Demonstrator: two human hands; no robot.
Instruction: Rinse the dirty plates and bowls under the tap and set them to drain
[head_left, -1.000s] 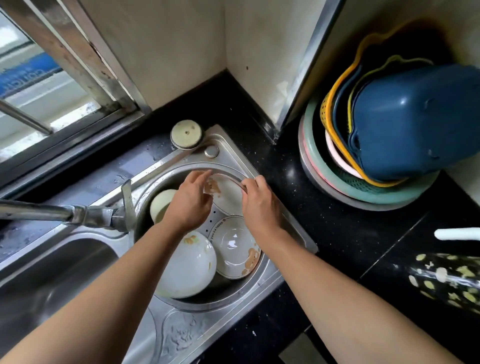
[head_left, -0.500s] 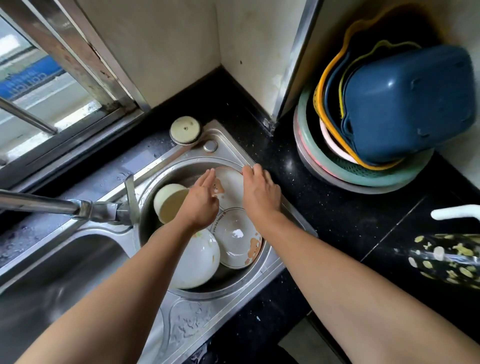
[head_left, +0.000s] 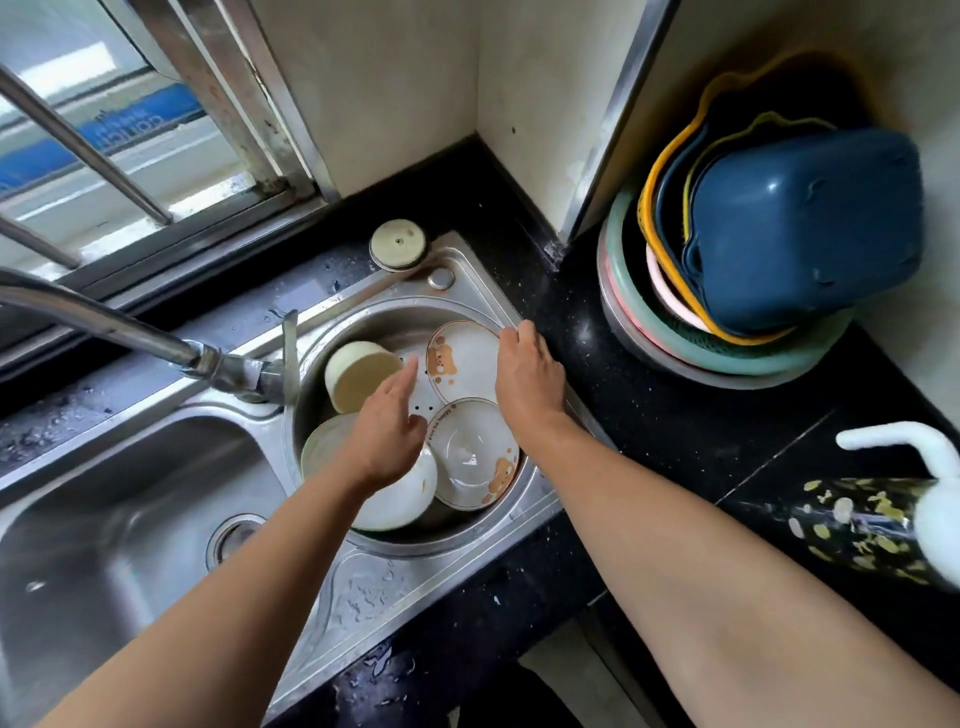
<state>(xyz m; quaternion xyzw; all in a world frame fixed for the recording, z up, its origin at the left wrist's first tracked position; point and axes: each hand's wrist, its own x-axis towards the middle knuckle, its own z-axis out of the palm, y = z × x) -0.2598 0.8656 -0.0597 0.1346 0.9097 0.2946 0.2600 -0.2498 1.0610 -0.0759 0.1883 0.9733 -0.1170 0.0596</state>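
The round sink basin (head_left: 415, 540) holds several dirty dishes. A bear-print plate (head_left: 462, 358) leans against its far wall. Below it lies a bear-print bowl (head_left: 475, 457), with a white bowl (head_left: 400, 501) to its left and a cream bowl (head_left: 358, 376) on its side. My right hand (head_left: 527, 376) has its fingers curled on the plate's right rim. My left hand (head_left: 387, 431) hovers over the middle of the basin, fingers apart and empty, covering part of the white bowl. The tap (head_left: 156, 338) ends just left of the basin; no water shows.
A large rectangular basin (head_left: 104, 519) lies to the left. Stacked plastic basins and colanders (head_left: 779, 249) lean in the right corner on the black counter (head_left: 675, 426). A patterned bottle (head_left: 857, 530) lies at the right edge. A round cap (head_left: 397, 244) sits behind the sink.
My left hand has let go of the bear-print plate and drawn back toward me. The plate now leans on the basin wall with only my right hand on its rim.
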